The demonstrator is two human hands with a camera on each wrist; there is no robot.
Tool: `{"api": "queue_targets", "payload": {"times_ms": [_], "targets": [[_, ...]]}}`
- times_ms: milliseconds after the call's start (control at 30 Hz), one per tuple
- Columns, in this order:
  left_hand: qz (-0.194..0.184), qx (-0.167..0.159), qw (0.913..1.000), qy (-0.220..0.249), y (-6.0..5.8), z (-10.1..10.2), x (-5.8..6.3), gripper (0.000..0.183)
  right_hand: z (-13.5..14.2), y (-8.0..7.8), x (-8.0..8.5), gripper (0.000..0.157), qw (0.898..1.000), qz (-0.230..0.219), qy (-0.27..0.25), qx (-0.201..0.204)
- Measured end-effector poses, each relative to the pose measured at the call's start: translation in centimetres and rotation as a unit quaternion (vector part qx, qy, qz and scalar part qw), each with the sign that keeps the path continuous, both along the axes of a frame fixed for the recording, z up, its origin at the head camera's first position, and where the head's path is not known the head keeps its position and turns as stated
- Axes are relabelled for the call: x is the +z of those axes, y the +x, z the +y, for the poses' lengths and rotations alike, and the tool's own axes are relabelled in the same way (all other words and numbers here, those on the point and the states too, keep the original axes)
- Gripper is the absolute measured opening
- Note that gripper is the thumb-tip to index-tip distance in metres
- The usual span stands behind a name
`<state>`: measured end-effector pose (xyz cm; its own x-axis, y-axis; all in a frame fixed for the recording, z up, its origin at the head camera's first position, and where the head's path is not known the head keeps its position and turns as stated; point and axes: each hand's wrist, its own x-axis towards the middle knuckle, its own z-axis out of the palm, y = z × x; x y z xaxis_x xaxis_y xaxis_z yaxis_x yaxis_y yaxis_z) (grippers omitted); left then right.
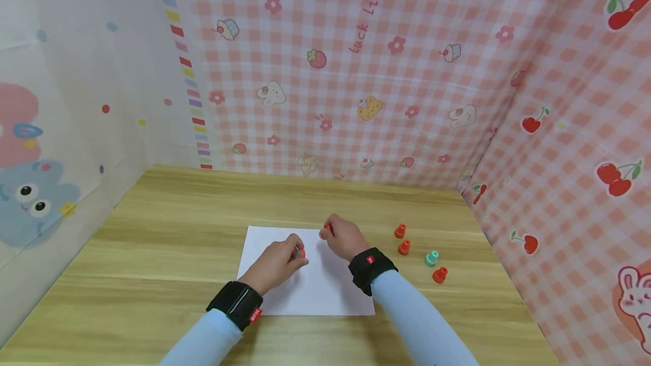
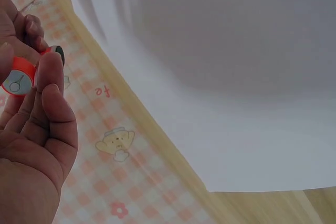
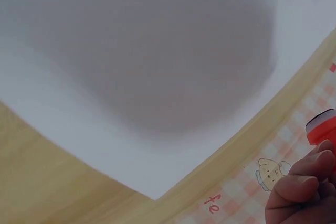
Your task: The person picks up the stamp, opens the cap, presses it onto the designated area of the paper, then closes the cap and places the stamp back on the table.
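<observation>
My left hand (image 1: 274, 264) is over the white paper (image 1: 325, 292) and pinches a small red stamp cap (image 2: 20, 77) between thumb and fingers. Its round pale face bears a thin line drawing. To the right, near the paper's far edge, my right hand (image 1: 347, 237) grips a red toy stamp (image 3: 321, 127) with its fingers curled round it. The stamp's end has a pale band and a dark face. Both hands are apart in the head view, and their shadows fall on the paper.
Right of the paper stand several toy stamps: a far red stamp (image 1: 400, 231), a second red stamp (image 1: 404, 248), a teal stamp (image 1: 432, 259) and a near red stamp (image 1: 440, 275). The wooden table (image 1: 152, 242) is bordered by patterned cloth walls (image 1: 330, 83).
</observation>
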<state>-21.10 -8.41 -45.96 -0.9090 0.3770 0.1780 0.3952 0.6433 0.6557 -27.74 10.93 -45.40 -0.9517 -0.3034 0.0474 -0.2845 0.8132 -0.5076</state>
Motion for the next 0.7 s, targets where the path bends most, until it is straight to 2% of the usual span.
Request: {"api": "queue_targets", "payload": {"times_ms": [200, 333, 467, 700], "targets": [[-0.013, -0.009, 0.9999, -0.003, 0.2, -0.3, -0.2, 0.022, -1.0, -1.6, -0.2, 0.018, 0.999, -0.005, 0.041, 0.015], [-0.006, -0.023, 0.9997, -0.002, 0.3, -0.4, -0.3, 0.022, -1.5, -2.4, -1.1, 0.016, 0.996, 0.018, 0.071, 0.042], [-0.007, -0.029, 0.9996, -0.003, 0.3, -0.5, -0.4, 0.021, -1.9, -2.9, -1.8, 0.013, 0.992, 0.048, 0.095, 0.060], [-0.018, -0.034, 0.9992, -0.010, 0.2, -0.6, -0.6, 0.023, -2.6, -3.2, -2.2, 0.012, 0.988, 0.059, 0.134, 0.056]]}}
